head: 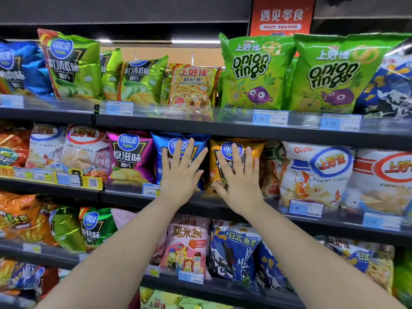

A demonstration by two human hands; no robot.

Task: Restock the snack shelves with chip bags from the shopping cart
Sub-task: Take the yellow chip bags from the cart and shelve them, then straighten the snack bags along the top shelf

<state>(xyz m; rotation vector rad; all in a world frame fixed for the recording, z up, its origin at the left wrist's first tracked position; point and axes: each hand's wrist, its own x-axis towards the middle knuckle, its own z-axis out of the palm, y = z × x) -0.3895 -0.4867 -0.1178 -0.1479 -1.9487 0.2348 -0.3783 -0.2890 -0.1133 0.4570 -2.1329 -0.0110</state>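
Both my hands rest flat on chip bags standing on the second shelf (223, 130). My left hand (181, 172) lies with spread fingers on the front of a blue chip bag (162, 143). My right hand (237, 175) lies the same way on an orange-yellow chip bag (258, 148) right beside it. Neither hand grips anything; the palms press against the bag fronts. To the left of the blue bag stands a purple chip bag (130, 157). The shopping cart is not in view.
The top shelf holds green cucumber chip bags (73, 65), a prawn cracker bag (192, 85) and green onion ring bags (254, 72). White shrimp flake bags (314, 172) stand right of my hands. Lower shelves carry a pink bag (187, 244) and blue bags (234, 250).
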